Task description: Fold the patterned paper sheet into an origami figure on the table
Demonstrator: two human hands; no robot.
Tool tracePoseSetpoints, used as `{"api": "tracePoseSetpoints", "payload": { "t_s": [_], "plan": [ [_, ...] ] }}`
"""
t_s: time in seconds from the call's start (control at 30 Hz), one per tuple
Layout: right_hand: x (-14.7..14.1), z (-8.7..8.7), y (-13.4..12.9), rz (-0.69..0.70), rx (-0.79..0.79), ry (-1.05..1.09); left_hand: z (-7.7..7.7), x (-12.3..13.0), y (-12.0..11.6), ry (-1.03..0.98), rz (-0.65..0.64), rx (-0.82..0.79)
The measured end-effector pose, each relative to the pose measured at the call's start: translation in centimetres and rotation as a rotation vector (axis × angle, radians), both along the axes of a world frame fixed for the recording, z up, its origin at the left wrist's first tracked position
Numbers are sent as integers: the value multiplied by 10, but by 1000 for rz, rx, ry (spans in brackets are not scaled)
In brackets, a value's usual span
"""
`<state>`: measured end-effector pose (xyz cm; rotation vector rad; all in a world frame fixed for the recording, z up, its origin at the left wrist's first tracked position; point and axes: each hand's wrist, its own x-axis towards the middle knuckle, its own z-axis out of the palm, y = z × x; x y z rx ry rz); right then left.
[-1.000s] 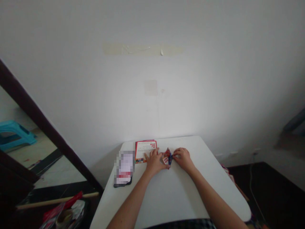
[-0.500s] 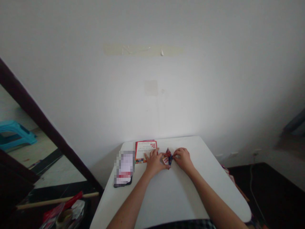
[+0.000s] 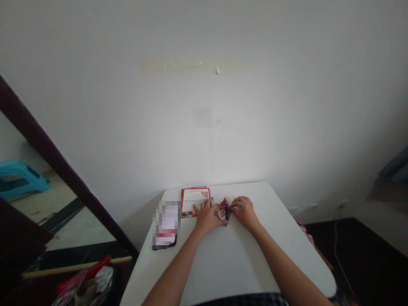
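Note:
A small folded piece of printed paper (image 3: 222, 213), red, white and dark blue, sits on the white table between my hands. My left hand (image 3: 206, 216) steadies its left side with the thumb and index finger, while the other fingers spread over the edge of a red-bordered booklet (image 3: 195, 196). From the right, my right hand (image 3: 244, 210) pinches the paper's dark blue edge (image 3: 228, 211) between thumb and fingertips. The fingers hide part of the folds.
A phone (image 3: 165, 225), its screen blurred out, lies at the table's left side. The white table (image 3: 229, 263) stands against a wall (image 3: 255, 127). On the floor at left are a stick (image 3: 76, 267) and a container of rubbish (image 3: 95, 282); a blue stool (image 3: 24, 178) appears behind the dark frame.
The dark blue edge of the folded paper has shifted slightly and looks flatter under my right fingers. Both hands stay in nearly the same place.

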<state>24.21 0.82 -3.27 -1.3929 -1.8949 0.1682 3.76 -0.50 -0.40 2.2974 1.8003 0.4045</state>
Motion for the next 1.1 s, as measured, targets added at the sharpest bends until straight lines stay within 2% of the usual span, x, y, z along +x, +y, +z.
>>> {"api": "tracePoseSetpoints", "payload": {
  "t_s": [0.17, 0.4, 0.53, 0.77, 1.1],
  "plan": [
    [-2, 2, 0, -6, 19, -3, 0, 1, -2, -41, -3, 11],
    [0, -3, 3, 68, -26, 34, 2, 2, 3, -324, 40, 233],
    [0, -4, 2, 109, -31, 29, 5, 2, 4, -402, 37, 257],
    [-1, -6, 4, 172, 13, 66, 3, 5, 3, -426, 39, 279],
    [-3, -4, 5, 162, -15, 144, 8, 6, 0, -434, 33, 229]
  ]
}}
